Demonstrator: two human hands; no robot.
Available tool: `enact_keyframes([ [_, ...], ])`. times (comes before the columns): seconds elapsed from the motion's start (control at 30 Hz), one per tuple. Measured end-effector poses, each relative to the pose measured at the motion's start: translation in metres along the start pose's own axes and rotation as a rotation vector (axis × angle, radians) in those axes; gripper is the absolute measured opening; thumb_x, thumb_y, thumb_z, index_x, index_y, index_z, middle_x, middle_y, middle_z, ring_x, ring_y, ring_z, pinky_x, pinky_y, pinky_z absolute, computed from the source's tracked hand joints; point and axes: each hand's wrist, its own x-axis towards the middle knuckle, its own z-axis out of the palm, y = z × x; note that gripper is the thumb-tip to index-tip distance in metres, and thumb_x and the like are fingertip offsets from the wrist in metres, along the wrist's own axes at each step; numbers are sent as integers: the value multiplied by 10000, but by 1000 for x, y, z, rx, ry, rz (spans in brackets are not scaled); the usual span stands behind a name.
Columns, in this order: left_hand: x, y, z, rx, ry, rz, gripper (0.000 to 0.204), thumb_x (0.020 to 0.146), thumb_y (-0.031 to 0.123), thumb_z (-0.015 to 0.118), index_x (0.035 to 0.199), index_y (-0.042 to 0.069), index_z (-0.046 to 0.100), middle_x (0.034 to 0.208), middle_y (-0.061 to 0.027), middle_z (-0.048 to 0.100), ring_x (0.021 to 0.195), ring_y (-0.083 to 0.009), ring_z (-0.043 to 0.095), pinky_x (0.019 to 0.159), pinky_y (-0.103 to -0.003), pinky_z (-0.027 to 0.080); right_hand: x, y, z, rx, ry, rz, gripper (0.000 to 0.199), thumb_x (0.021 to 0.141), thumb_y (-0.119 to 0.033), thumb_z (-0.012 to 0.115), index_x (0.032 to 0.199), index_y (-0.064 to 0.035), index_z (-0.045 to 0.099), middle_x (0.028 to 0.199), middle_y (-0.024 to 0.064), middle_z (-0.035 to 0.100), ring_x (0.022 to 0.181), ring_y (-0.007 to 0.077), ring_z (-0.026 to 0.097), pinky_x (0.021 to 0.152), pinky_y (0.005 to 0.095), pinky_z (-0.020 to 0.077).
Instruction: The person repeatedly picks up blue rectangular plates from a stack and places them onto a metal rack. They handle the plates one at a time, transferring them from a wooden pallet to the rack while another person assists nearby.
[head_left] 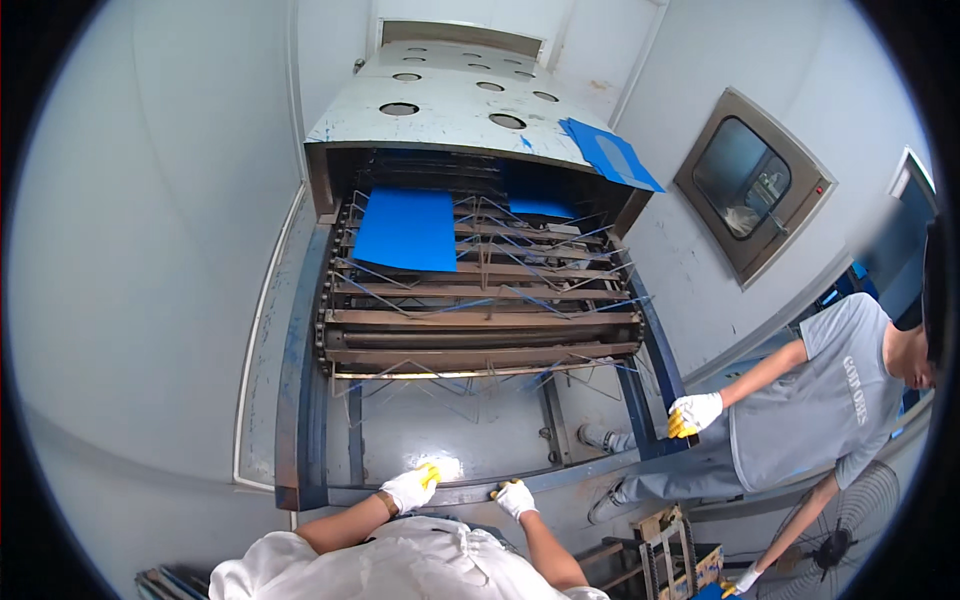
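Note:
My left hand (409,489), in a white glove with yellow fingertips, is at the near rail of a dark metal frame (455,492). Its fingers curl closed, and no object shows in them. My right hand (514,498), gloved alike, sits a little to the right with its fingers bent over that same rail. Beyond the hands, a conveyor (480,338) of brown cross slats and thin zigzag wires runs into a wide white oven-like housing (450,95). One flat blue panel (407,230) lies on the slats at the left. Another blue panel (540,203) is partly inside the opening.
On the right, a co-worker in a grey shirt (810,415) has a gloved hand (694,414) at the frame's corner. Their other hand (742,580) touches something blue below. A fan (835,545) stands near them. Blue sheets (612,155) rest on the housing's right corner.

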Motion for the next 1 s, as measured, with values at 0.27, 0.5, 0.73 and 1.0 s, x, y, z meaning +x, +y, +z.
enact_keyframes([
  [0.27, 6, -100, 37, -853, 121, 55, 216, 872, 173, 377, 1003, 40, 486, 1042, -85, 526, 941, -242, 486, 746, -316, 423, 13, -37, -50, 91, -262, -65, 297, 807, -318, 478, 892, -56, 591, 815, 113, 612, 799, 211, 575, 774, 322, 423],
  [0.5, 19, -112, -9, -665, -19, -130, 244, 837, 184, 398, 1003, 44, 509, 1054, -69, 539, 994, -202, 465, 862, -279, 358, 75, -231, -240, 1599, -506, -329, 323, 855, -236, 464, 1071, 2, 487, 1010, 86, 547, 916, 158, 520, 812, 274, 421],
  [0.73, 19, -50, -100, -174, -30, 48, 223, 798, 170, 421, 955, 91, 558, 1028, -61, 560, 984, -219, 469, 888, -299, 332, 203, -334, -253, 2314, -332, -98, 299, 863, -272, 448, 1006, -11, 467, 1006, 162, 514, 911, 257, 519, 801, 387, 451],
  [1.0, 23, -67, -93, -462, -24, -22, 207, 795, 181, 450, 948, 101, 564, 1052, -42, 559, 1012, -210, 477, 885, -294, 346, 159, -327, -345, 520, 483, -556, 335, 743, -169, 615, 961, 60, 503, 808, 168, 588, 761, 228, 584, 691, 272, 453],
])
